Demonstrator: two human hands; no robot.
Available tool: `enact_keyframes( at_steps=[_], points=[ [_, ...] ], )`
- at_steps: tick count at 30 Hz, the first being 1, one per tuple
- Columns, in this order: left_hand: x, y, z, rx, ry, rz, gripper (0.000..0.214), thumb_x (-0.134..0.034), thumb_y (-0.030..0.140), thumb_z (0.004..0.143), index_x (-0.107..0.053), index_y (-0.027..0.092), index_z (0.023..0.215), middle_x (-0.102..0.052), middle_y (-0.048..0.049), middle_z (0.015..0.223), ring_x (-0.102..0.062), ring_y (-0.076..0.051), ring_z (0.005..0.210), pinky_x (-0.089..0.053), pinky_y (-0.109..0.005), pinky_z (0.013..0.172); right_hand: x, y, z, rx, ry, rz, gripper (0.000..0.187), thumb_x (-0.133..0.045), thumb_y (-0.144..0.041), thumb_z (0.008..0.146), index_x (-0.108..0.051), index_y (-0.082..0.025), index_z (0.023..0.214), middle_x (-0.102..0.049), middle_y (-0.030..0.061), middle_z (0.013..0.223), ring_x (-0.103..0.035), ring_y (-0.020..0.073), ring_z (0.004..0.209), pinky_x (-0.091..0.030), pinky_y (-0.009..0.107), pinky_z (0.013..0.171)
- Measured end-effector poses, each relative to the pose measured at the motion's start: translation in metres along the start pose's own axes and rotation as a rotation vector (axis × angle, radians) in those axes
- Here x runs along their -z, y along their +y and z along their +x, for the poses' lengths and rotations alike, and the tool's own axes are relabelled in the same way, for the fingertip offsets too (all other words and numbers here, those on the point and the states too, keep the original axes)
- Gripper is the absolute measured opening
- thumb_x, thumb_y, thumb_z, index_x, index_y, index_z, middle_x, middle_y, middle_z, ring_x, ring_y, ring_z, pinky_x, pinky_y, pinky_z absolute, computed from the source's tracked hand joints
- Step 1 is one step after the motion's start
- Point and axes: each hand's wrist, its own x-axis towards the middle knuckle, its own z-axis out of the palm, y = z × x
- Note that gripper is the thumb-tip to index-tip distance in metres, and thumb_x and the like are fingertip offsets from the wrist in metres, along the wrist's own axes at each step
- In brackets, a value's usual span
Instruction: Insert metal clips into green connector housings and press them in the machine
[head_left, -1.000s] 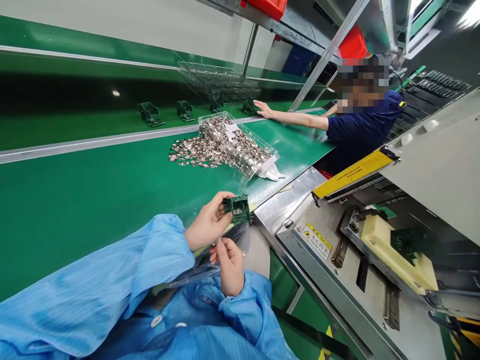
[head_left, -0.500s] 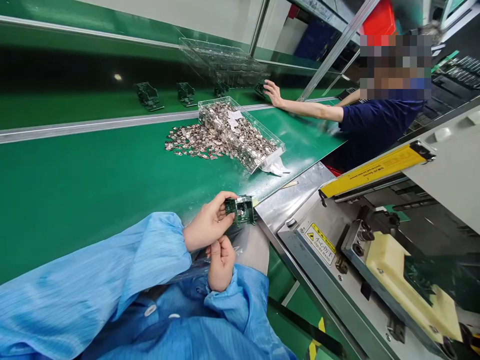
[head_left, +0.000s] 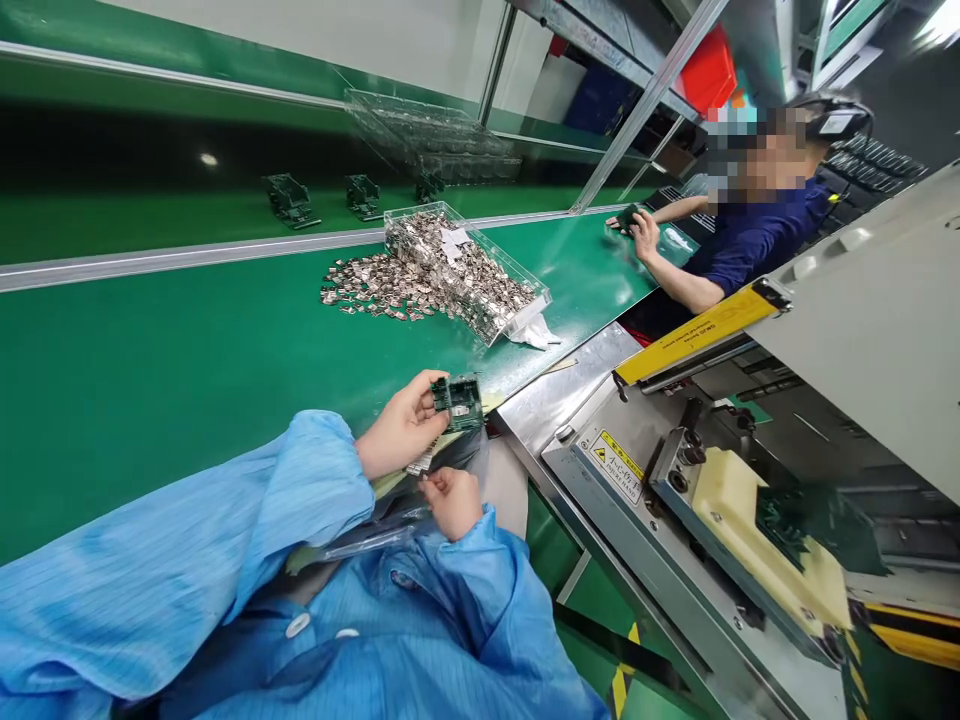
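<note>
My left hand [head_left: 401,425] is closed round one end of a dark green plastic housing [head_left: 459,403], held above the lap near the table's front edge. Its open frame faces up, and a small silvery part shows inside. Just below, my right hand [head_left: 454,502] is closed in a pinch with thumb and forefinger together; what lies between the fingertips is too small to name. Beside those fingertips is a small pale striped patch [head_left: 421,462]. A clear plastic bag [head_left: 375,535] lies on the lap under both hands.
Small metal pieces [head_left: 375,285] spill from a clear tilted box [head_left: 517,325] onto the green table [head_left: 187,390]. Several green housings [head_left: 290,200] appear behind the rail. At right stands a machine [head_left: 637,510] with a yellow bar [head_left: 697,335]. A co-worker's hand [head_left: 645,238] holds a dark part.
My right hand has turned, its pinched fingertips now pointing left below the housing. The housing has tilted slightly. The co-worker has drawn a dark part from the rail toward themselves. The view has shifted.
</note>
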Motion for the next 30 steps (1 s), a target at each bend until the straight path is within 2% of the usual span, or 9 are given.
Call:
enact_keyframes(
  at_steps=[2, 5, 8, 11, 15, 18, 21, 25, 30],
  points=[
    [0.005, 0.004, -0.006, 0.005, 0.053, -0.056, 0.045, -0.069, 0.025, 0.071, -0.044, 0.017, 0.108, -0.065, -0.0047, 0.096, -0.065, -0.017, 0.09, -0.051, -0.028, 0.08, 0.005, -0.003, -0.002, -0.003, 0.027, -0.039, 0.022, -0.075, -0.024, 0.063, -0.058, -0.021, 0.049, -0.053, -0.0033, 0.041, -0.048, 0.0117, 0.038, -0.033, 0.022, 0.039],
    [0.016, 0.011, -0.026, 0.047, 0.131, -0.125, 0.052, -0.073, 0.031, 0.069, -0.042, 0.019, 0.11, -0.064, -0.0063, 0.102, -0.067, -0.02, 0.089, -0.055, -0.03, 0.074, 0.014, -0.016, -0.012, 0.013, 0.048, -0.038, 0.022, -0.074, -0.03, 0.066, -0.059, -0.02, 0.053, -0.054, -0.0026, 0.043, -0.051, 0.0133, 0.04, -0.038, 0.023, 0.04],
    [0.028, 0.015, -0.051, 0.084, 0.191, -0.141, 0.054, -0.072, 0.037, 0.072, -0.039, 0.021, 0.112, -0.063, -0.0059, 0.102, -0.069, -0.018, 0.078, -0.057, -0.029, 0.064, 0.029, -0.04, -0.031, 0.054, 0.041, 0.019, 0.023, -0.064, -0.042, 0.076, -0.066, -0.019, 0.073, -0.064, 0.0017, 0.059, -0.06, 0.0164, 0.052, -0.049, 0.027, 0.05],
    [0.033, 0.013, -0.069, 0.071, 0.212, -0.099, 0.051, -0.068, 0.036, 0.077, -0.038, 0.021, 0.115, -0.064, -0.0032, 0.094, -0.068, -0.016, 0.073, -0.057, -0.028, 0.064, 0.038, -0.073, -0.047, 0.165, 0.041, 0.105, 0.024, -0.06, -0.041, 0.083, -0.068, -0.019, 0.088, -0.068, 0.0049, 0.075, -0.063, 0.0177, 0.064, -0.053, 0.03, 0.06],
    [0.031, 0.01, -0.075, 0.027, 0.188, -0.043, 0.043, -0.062, 0.03, 0.082, -0.039, 0.021, 0.118, -0.064, -0.0041, 0.097, -0.067, -0.015, 0.083, -0.055, -0.025, 0.07, 0.026, -0.113, -0.05, 0.439, 0.146, 0.126, 0.007, -0.066, -0.025, 0.081, -0.072, -0.022, 0.082, -0.061, 0.005, 0.087, -0.059, 0.0175, 0.079, -0.05, 0.028, 0.066],
    [0.029, 0.01, -0.075, 0.015, 0.161, -0.03, 0.039, -0.058, 0.028, 0.084, -0.04, 0.021, 0.118, -0.065, -0.0054, 0.099, -0.066, -0.016, 0.086, -0.055, -0.024, 0.071, 0.007, -0.125, -0.042, 0.534, 0.226, 0.146, 0.007, -0.067, -0.019, 0.079, -0.072, -0.023, 0.082, -0.058, 0.0055, 0.096, -0.058, 0.0188, 0.088, -0.049, 0.03, 0.071],
    [0.028, 0.013, -0.077, -0.003, 0.13, -0.049, 0.036, -0.056, 0.029, 0.085, -0.041, 0.021, 0.117, -0.065, -0.0073, 0.102, -0.067, -0.017, 0.09, -0.056, -0.027, 0.074, -0.006, -0.129, -0.037, 0.539, 0.265, 0.065, 0.006, -0.067, -0.019, 0.079, -0.072, -0.022, 0.08, -0.056, 0.0066, 0.1, -0.056, 0.0215, 0.096, -0.047, 0.036, 0.083],
    [0.027, 0.017, -0.079, -0.033, 0.102, -0.06, 0.033, -0.056, 0.03, 0.085, -0.044, 0.021, 0.115, -0.067, -0.0089, 0.103, -0.067, -0.02, 0.096, -0.056, -0.03, 0.08, -0.011, -0.134, -0.038, 0.518, 0.302, -0.02, 0.005, -0.067, -0.022, 0.078, -0.071, -0.022, 0.075, -0.055, 0.0072, 0.101, -0.054, 0.0236, 0.101, -0.043, 0.04, 0.091],
    [0.028, 0.019, -0.081, -0.048, 0.074, -0.008, 0.033, -0.056, 0.033, 0.086, -0.045, 0.022, 0.115, -0.067, -0.009, 0.102, -0.067, -0.019, 0.092, -0.056, -0.028, 0.075, -0.007, -0.137, -0.039, 0.431, 0.219, 0.103, 0.009, -0.07, -0.026, 0.075, -0.066, -0.021, 0.067, -0.056, 0.0071, 0.1, -0.053, 0.0243, 0.103, -0.043, 0.038, 0.091]
  ],
)
